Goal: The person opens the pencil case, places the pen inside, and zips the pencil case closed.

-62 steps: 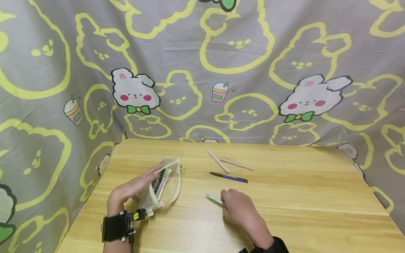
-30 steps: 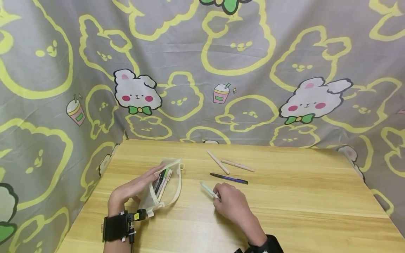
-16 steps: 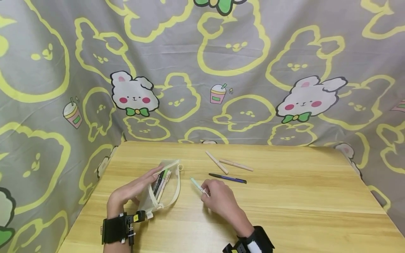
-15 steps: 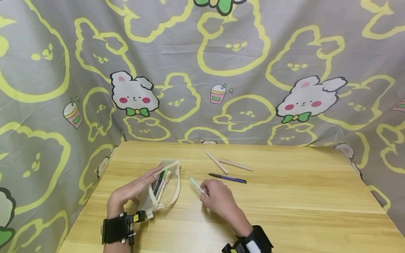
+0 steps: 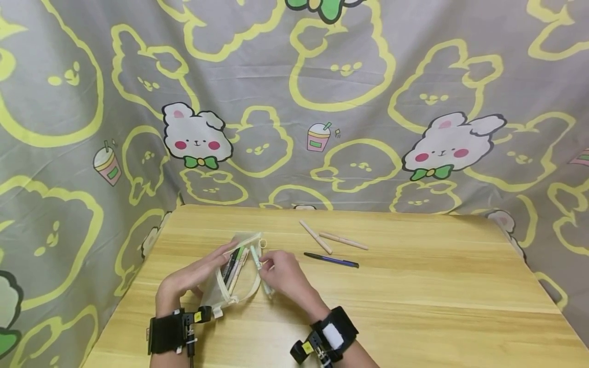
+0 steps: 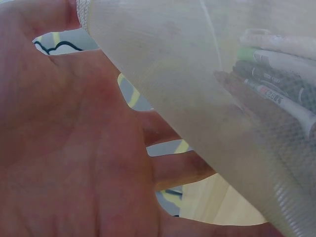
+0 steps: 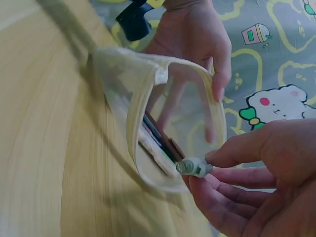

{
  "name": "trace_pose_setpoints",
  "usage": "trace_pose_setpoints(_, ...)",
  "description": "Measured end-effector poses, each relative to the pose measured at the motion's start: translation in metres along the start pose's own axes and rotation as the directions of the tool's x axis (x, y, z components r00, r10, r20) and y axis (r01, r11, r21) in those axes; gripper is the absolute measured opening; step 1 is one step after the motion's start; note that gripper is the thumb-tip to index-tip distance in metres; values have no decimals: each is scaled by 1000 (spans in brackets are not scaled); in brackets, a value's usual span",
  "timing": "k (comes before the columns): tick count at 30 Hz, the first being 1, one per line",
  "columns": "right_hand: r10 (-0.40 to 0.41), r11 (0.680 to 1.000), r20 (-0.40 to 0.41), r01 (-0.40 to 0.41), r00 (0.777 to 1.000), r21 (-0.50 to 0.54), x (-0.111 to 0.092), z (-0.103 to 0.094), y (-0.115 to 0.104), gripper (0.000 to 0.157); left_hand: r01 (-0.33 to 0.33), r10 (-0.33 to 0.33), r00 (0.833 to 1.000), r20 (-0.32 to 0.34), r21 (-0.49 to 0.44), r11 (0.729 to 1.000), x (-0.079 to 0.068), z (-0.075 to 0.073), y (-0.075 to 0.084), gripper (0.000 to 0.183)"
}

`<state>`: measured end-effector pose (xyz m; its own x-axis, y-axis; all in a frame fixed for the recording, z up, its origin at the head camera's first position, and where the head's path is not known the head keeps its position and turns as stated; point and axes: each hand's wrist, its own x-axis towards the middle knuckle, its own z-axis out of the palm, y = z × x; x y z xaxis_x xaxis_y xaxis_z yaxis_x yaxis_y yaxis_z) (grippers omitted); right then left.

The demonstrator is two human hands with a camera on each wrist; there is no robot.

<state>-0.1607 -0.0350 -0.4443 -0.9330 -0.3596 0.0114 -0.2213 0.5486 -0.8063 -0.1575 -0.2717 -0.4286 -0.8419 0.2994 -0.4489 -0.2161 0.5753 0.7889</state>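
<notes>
My left hand [image 5: 195, 273] holds up a translucent mesh pencil pouch [image 5: 210, 297], its thumb at the rim and its straight fingers behind the mesh. The pouch mouth gapes toward the right. Several pens [image 6: 276, 74] lie inside, among them dark ones, a green-ended one and pale ones. My right hand [image 5: 287, 278] pinches a mint-green pen [image 5: 254, 254] between thumb and fingers at the pouch mouth. In the right wrist view the pen's clear end [image 7: 185, 167] points toward the camera, just at the rim; its far end is hidden by the fingers.
Behind the hands, two beige pens [image 5: 315, 236] [image 5: 343, 240] and a blue-and-black pen [image 5: 331, 259] lie on the wooden table [image 5: 437, 286]. A grey patterned cloth [image 5: 276, 76] hangs along the back and left sides.
My right hand has moved left with the mint-green pen, from the middle of the table to the pouch mouth. The left hand and pouch have stayed nearly still.
</notes>
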Motion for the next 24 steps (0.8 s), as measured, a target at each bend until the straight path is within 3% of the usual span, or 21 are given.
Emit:
trace_pose_setpoints(7, 74, 986, 43, -79, 996, 144, 14, 16, -1, 33, 11, -12, 1000, -10, -11, 1000, 0, 1, 0, 61)
trace_pose_setpoints(13, 7, 961, 97, -34, 995, 273, 15, 18, 3, 25, -4, 4, 1000, -7, -1, 1000, 1, 0, 0, 61)
trace_pose_setpoints(18, -44, 980, 65, 31, 997, 198, 7, 9, 9, 22, -14, 14, 1000, -7, 2, 1000, 0, 0, 0, 60)
trace_pose_setpoints(24, -93, 993, 38, 90, 995, 80, -3, -14, 17, 23, -10, 10, 1000, -5, 8, 1000, 0, -1, 0, 61)
